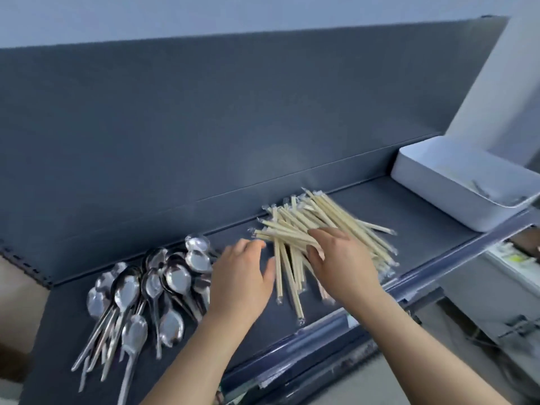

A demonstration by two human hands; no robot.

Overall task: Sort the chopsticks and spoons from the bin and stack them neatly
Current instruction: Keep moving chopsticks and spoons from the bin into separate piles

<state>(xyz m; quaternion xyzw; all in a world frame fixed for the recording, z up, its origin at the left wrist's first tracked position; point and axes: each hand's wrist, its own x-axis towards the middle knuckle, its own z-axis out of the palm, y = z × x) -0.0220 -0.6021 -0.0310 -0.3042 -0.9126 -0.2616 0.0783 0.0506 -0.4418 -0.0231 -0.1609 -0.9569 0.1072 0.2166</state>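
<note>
Head view. The right hand [339, 258] lies on top of the chopsticks [330, 213], fingers curved over the near side of the pile and thumb tucked under a few sticks, so that it grips a small bundle of them. The pile is loose and fanned: some sticks run out beyond the fingertips toward the back panel [204, 112], others point back past the thumb toward the person. Each stick sits in a clear wrapper.

The left hand [242, 276] is spread and relaxed, holding nothing. It is just left of the right hand, its thumb just beside the nearest chopsticks. Whether its palm touches the shelf [423, 223] cannot be told.

The spoons [163, 285] lie in an overlapping heap just left of the left hand, bowls toward the back panel and handles toward the person. A few bowls are touching or hidden behind the hand's outer edge.

The bin [438, 194], white, stands well to the right of the right hand and beyond it, at the shelf's end. It holds something small, too blurred to identify.
</note>
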